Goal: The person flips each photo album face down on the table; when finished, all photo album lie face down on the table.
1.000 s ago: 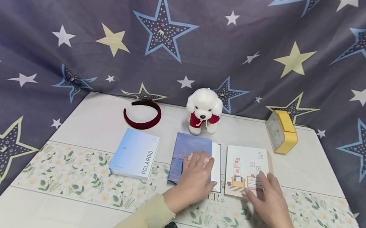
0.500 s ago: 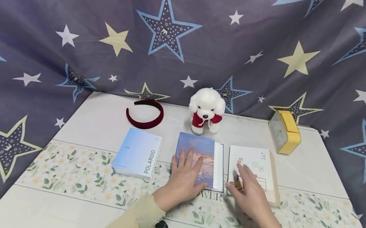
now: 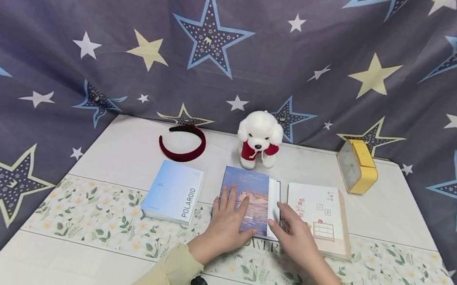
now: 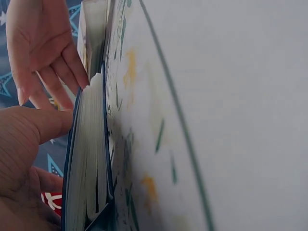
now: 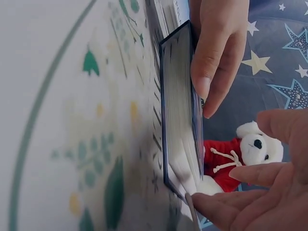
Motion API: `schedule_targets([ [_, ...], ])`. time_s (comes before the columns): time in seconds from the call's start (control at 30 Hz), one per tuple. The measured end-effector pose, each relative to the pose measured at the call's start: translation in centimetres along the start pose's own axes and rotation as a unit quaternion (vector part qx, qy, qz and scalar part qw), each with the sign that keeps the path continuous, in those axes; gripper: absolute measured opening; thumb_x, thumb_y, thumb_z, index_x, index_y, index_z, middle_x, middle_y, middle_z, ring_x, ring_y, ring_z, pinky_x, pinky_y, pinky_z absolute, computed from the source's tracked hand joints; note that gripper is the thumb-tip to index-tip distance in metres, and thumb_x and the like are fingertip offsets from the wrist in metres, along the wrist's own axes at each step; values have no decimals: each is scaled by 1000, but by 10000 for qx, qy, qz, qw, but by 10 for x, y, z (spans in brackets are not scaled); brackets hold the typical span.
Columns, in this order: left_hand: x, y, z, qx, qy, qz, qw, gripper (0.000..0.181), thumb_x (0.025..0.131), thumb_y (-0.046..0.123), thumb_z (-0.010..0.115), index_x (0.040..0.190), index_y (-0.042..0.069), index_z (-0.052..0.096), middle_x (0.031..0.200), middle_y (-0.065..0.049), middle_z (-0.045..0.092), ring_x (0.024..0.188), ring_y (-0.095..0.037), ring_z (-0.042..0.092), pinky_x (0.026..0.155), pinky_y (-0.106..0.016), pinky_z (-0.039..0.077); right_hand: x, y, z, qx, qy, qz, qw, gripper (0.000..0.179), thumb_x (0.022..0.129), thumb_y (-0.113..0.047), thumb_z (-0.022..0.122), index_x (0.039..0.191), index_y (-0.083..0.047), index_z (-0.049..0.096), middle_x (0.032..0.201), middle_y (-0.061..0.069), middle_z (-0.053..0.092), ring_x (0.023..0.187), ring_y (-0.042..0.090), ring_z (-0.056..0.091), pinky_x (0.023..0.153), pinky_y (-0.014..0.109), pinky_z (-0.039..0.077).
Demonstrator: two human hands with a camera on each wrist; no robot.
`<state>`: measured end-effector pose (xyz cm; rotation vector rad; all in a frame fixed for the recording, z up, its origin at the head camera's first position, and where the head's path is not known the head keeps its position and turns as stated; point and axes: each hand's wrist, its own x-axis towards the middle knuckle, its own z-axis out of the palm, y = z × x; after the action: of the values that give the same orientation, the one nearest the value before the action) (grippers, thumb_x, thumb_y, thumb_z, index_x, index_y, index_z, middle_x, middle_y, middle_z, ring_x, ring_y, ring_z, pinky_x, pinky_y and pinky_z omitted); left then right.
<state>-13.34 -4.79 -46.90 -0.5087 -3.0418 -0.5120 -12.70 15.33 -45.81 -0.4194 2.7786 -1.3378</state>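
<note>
A photo album (image 3: 256,215) with a blue and pink seascape cover lies in the middle of the table, its white page edges showing on the right. My left hand (image 3: 225,221) rests on the left part of its cover, fingers spread and straight. At the album's right edge is my right hand (image 3: 296,234), fingers extended toward the pages. The right wrist view shows its fingertips (image 5: 199,199) right at the album's corner, with the pages (image 5: 180,115) fanned slightly there. A white illustrated book (image 3: 321,230) lies just right of the album, partly behind my right hand.
A blue POLAROID album (image 3: 172,191) lies to the left. Behind are a dark red headband (image 3: 198,150), a white plush dog (image 3: 259,137) in a red top, and a yellow clock (image 3: 360,167). A starry curtain (image 3: 243,41) hangs behind the table (image 3: 81,268).
My right hand has moved left from over the white book to the album's right edge. My left hand has slid left across the album cover. The head view has shifted slightly.
</note>
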Motion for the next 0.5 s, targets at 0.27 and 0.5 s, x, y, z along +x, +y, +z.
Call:
schedule_targets([
  [0.27,-2,-3,-1,-262,-94,-87,9996,86,86,53,65,150,4,36,157,-32,7,144,-48,-1,114,-62,10,4,-7,7,123,-336,617,9975,56,101,-29,54,144,4,42,153,35,19,136,47,32,105,54,37],
  [0.5,-2,-8,-3,-734,-152,-107,9971,85,87,50,66,151,4,34,157,-33,6,145,-47,-3,114,-63,7,9,-15,5,992,-475,1395,9841,53,103,-32,48,147,-4,41,157,28,15,144,43,14,114,54,19],
])
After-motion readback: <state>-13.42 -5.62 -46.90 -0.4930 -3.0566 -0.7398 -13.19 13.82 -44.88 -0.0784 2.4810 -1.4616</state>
